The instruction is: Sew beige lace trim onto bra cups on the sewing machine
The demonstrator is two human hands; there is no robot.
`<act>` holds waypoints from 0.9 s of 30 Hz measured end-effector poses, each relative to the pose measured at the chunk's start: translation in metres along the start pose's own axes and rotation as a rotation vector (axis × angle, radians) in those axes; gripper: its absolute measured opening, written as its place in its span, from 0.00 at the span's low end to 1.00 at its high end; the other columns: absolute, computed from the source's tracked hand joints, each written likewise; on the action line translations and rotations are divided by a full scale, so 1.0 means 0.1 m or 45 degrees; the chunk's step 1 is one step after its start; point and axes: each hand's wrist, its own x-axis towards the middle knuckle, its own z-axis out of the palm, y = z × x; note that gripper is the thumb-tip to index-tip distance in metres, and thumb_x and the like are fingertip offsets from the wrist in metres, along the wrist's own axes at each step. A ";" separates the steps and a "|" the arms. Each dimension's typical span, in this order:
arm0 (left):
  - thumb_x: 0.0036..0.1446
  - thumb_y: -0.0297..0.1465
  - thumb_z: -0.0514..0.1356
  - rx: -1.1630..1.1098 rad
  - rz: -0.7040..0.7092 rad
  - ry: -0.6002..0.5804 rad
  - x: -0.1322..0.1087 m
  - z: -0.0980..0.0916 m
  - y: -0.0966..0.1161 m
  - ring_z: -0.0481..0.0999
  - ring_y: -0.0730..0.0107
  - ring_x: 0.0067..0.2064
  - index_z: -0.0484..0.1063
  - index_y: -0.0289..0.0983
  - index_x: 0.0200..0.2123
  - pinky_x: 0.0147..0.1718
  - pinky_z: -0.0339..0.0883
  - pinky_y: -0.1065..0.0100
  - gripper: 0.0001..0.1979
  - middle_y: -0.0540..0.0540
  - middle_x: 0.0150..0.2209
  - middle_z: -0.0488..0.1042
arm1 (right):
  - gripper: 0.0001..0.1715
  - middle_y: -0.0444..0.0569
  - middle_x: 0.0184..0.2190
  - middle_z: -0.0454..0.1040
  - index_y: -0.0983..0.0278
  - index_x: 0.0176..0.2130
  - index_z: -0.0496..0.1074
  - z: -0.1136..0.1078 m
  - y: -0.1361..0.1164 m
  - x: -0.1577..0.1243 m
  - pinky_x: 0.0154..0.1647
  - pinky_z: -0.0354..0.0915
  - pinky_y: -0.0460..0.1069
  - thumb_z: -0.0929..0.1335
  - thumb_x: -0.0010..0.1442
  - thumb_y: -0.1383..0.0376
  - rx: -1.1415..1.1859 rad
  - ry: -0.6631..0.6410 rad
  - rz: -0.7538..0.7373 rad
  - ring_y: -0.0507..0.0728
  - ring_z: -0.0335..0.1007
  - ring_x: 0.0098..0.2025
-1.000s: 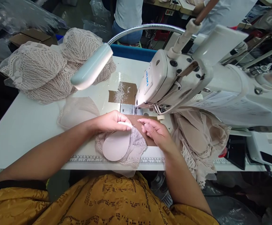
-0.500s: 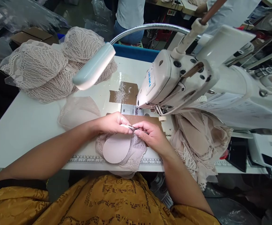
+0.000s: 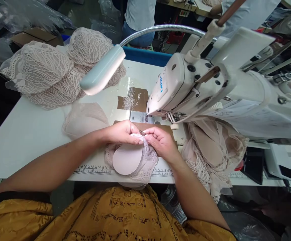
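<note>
Left hand (image 3: 121,131) fingers clamp the lace cup (image 3: 127,160) at its top edge, right hand (image 3: 160,142) fingers pinch it right alongside (bracing it flat on the counter (image 3: 29,140), I'd say), cup body just below them.

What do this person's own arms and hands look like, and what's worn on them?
Both forearms are bare. The left hand and right hand are ungloved; no ring, watch or bracelet shows. The top is mustard-yellow with a dotted geometric pattern, and a dark band edges its left sleeve.
</note>
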 end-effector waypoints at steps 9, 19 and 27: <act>0.50 0.36 0.67 0.156 -0.023 -0.105 -0.01 -0.05 0.02 0.64 0.78 0.25 0.74 0.32 0.29 0.21 0.56 0.77 0.12 0.52 0.23 0.68 | 0.12 0.44 0.27 0.71 0.64 0.32 0.72 0.03 -0.08 0.04 0.30 0.61 0.46 0.71 0.55 0.57 -0.184 -0.064 0.109 0.52 0.65 0.29; 0.52 0.33 0.65 0.173 -0.177 -0.138 -0.23 -0.57 0.06 0.67 0.76 0.28 0.74 0.32 0.34 0.26 0.59 0.76 0.10 0.49 0.28 0.69 | 0.15 0.41 0.21 0.67 0.63 0.32 0.70 -0.03 -0.02 -0.02 0.18 0.57 0.45 0.69 0.55 0.54 -0.059 -0.012 0.331 0.50 0.60 0.20; 0.49 0.32 0.64 0.350 -0.049 0.103 -0.15 -0.55 0.10 0.64 0.76 0.29 0.73 0.33 0.40 0.29 0.57 0.75 0.14 0.51 0.29 0.65 | 0.13 0.41 0.24 0.67 0.61 0.32 0.67 -0.06 -0.02 -0.04 0.25 0.60 0.47 0.66 0.59 0.54 -0.273 0.050 0.234 0.52 0.63 0.24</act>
